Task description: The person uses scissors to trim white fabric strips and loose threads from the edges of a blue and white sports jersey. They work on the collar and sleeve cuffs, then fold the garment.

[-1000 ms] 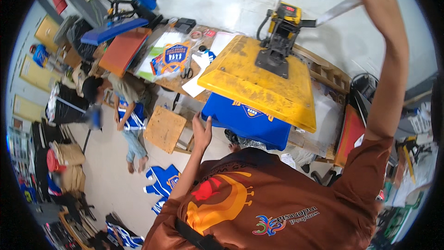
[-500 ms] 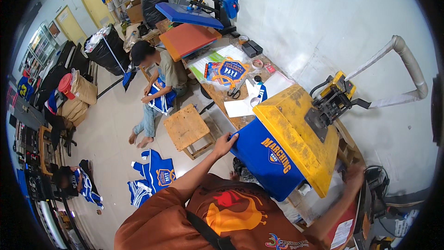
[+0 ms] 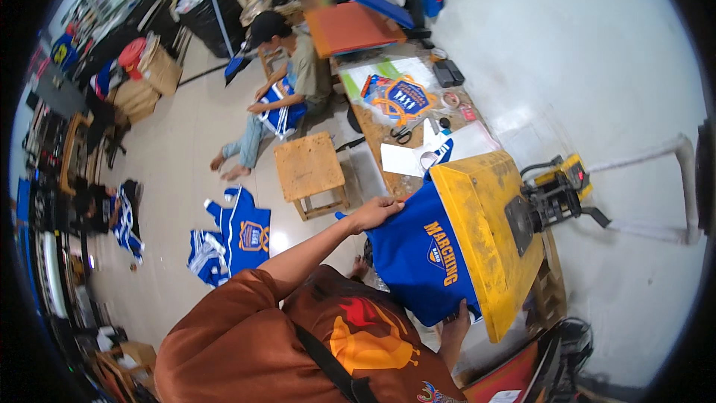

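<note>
Head view: the left hand pinches the upper-left corner of a blue fabric garment with orange lettering, right of centre; the right hand clasps its lower edge. A scuffed yellow press lid hides its right side. Left of centre stands a square wooden stool.

I have the left forearm stretched away and to the right across my feed, its wrist nearly straight and the left hand with its back turned up, fingers drawn together at the tips in a pinch. My right hand sits lower and well apart from it, thumb pointing up and the other fingers partly hidden, so from here I can't judge how firmly they close. Only a short stretch of the right forearm shows below.
</note>
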`<state>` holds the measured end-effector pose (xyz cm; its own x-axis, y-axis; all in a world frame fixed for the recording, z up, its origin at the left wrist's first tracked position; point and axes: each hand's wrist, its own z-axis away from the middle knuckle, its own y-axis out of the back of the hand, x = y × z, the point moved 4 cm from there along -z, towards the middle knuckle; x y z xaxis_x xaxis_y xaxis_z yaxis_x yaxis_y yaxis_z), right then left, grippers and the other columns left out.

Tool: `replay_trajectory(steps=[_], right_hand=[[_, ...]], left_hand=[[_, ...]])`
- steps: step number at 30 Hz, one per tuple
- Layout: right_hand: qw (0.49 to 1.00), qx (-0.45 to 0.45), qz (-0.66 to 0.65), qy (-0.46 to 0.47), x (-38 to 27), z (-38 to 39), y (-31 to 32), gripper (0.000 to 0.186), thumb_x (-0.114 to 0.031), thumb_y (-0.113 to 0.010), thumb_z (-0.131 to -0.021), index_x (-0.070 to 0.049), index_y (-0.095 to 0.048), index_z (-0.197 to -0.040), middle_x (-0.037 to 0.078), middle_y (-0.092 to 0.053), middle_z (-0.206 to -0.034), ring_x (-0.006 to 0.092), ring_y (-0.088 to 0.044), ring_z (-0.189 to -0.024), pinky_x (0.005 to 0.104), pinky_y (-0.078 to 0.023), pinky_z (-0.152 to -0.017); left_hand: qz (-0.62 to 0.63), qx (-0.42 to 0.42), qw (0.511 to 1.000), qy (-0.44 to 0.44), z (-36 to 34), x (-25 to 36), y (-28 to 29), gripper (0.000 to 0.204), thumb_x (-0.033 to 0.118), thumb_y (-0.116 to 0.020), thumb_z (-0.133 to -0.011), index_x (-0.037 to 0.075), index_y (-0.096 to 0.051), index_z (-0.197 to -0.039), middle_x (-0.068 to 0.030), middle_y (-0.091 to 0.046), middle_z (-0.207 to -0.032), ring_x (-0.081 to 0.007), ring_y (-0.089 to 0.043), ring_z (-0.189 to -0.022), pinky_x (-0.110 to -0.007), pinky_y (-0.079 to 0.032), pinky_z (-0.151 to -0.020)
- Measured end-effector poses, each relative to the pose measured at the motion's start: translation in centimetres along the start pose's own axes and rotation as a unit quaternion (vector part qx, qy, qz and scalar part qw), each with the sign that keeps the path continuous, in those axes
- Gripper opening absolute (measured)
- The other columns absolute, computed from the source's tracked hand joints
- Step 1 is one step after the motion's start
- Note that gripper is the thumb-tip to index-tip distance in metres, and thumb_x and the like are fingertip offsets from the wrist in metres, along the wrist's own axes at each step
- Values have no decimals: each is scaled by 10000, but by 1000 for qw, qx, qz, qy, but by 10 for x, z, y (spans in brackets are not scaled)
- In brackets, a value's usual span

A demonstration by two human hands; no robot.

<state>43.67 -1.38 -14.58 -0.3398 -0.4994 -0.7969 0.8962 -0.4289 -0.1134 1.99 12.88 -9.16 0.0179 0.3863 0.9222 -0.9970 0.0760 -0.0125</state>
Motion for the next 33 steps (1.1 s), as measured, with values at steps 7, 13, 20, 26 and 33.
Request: replay_trajectory(steps=[7, 13, 20, 26, 33], right_hand=[[995, -47, -82, 7, -10, 3, 36, 572, -371, -635, -1029, 17, -535, -1437, 164, -580, -1460, 319, -570, -1297, 513, -449, -1086], [940, -225, -245, 73, -31, 81, -24, 638, -297, -603, -1012, 27, -443, -1538, 200, -479, -1590, 372, -461, -1454, 547, -305, -1244], [920, -271, -281, -1, 9, 118, -86, 632, -244, -641, -973, 29, -479, -1519, 202, -496, -1585, 368, -478, -1454, 551, -324, -1241], [939, -273, -209, 8, 1, 155, -117, 589, -296, -686, -976, -8, -537, -1467, 174, -620, -1452, 337, -608, -1320, 543, -450, -1154], [950, -304, 7, -76, 31, 210, -151, 526, -214, -696, -1002, -30, -526, -1465, 144, -658, -1351, 322, -658, -1225, 512, -530, -1078]], left_hand=[[212, -17, 974, -72, 51, 21, -13, 272, 354, -655, -1063, 83, -636, -1059, 20, -679, -947, -53, -602, -829, -271, -508, -737], [282, 33, 955, -85, 125, 7, 47, 197, 301, -670, -1042, 109, -630, -1022, 32, -660, -964, -36, -601, -862, -250, -497, -754], [535, -20, 844, -9, 233, -98, 120, 398, 305, -609, -1032, 10, -643, -1297, -116, -712, -1267, -201, -704, -1154, -363, -554, -1045], [616, -53, 781, 83, 264, -168, 93, 417, 349, -687, -1021, 18, -666, -1275, -126, -761, -1110, -214, -763, -991, -377, -642, -881], [377, 107, 915, 102, 401, -202, 137, 442, 260, -704, -1010, 13, -605, -1363, -120, -713, -1204, -165, -731, -1018, -296, -608, -889]])
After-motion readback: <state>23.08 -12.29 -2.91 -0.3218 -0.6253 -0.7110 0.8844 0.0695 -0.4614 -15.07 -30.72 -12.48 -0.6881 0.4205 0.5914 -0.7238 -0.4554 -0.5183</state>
